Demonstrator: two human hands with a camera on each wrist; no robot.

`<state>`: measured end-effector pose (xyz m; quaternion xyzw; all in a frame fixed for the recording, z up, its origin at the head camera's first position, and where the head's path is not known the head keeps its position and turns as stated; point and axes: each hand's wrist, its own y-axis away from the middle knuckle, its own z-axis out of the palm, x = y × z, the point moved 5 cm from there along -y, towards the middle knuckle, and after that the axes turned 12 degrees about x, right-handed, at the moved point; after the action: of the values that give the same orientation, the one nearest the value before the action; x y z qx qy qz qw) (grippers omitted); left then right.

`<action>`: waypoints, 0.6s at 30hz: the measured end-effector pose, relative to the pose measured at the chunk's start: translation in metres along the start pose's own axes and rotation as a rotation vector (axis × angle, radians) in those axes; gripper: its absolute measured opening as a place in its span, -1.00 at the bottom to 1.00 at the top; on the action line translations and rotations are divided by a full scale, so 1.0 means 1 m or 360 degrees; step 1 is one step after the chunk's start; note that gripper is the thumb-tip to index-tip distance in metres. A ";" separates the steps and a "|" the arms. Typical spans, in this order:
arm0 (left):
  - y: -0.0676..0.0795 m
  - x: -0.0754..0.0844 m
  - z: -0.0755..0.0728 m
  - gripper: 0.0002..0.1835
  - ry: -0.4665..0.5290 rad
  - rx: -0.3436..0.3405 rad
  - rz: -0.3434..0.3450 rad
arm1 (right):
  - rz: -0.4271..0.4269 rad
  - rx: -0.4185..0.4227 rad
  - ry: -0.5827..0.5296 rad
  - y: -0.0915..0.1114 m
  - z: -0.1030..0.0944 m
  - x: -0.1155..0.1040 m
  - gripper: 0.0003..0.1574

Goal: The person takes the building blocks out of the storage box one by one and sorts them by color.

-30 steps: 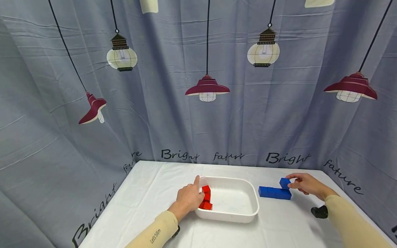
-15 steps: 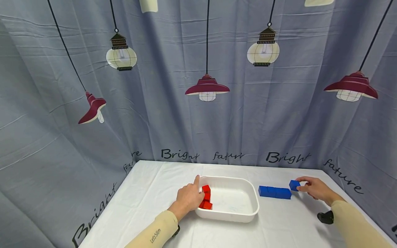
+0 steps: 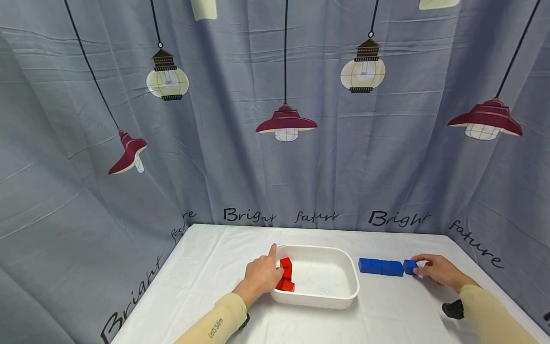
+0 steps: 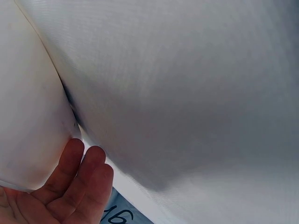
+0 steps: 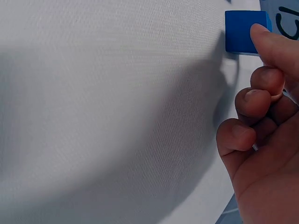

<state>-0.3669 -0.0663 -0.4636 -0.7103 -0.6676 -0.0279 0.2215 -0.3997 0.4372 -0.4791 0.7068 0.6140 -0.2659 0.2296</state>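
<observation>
A white plastic tray (image 3: 318, 300) stands mid-table, with several red cubes (image 3: 287, 273) along its left end. My left hand (image 3: 263, 273) holds the tray's left side, thumb over the rim and index finger pointing forward. In the left wrist view, fingers (image 4: 91, 186) lie against the tray's outer wall (image 4: 32, 102). My right hand (image 3: 442, 271) pinches a blue cube (image 3: 409, 267) at the right end of a row of blue cubes (image 3: 380, 267). Whether the cube touches the row is hard to tell. In the right wrist view, the thumb lies on the blue cube (image 5: 240, 32), and the other fingers are curled.
White cloth covers the table (image 3: 215, 267). A grey-blue curtain (image 3: 240, 167) with printed lamps and lettering hangs behind and to the sides. Dark wrist devices (image 3: 453, 309) sit at both sleeves.
My right hand has carried the blue cube from above the row's right end out to the right, then down beside it. The left hand and tray have stayed put.
</observation>
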 end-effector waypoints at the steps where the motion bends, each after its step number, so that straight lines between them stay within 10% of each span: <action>1: 0.000 0.000 0.000 -0.22 -0.0004 0.0001 0.0001 | 0.0003 -0.0005 -0.0004 0.000 0.001 -0.001 -0.26; 18: 0.003 0.001 -0.004 -0.22 0.0020 0.0030 0.0044 | 0.0017 -0.0033 -0.0047 0.004 0.008 -0.002 -0.17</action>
<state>-0.3632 -0.0666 -0.4606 -0.7171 -0.6566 -0.0232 0.2328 -0.3965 0.4301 -0.4838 0.7037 0.6095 -0.2685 0.2474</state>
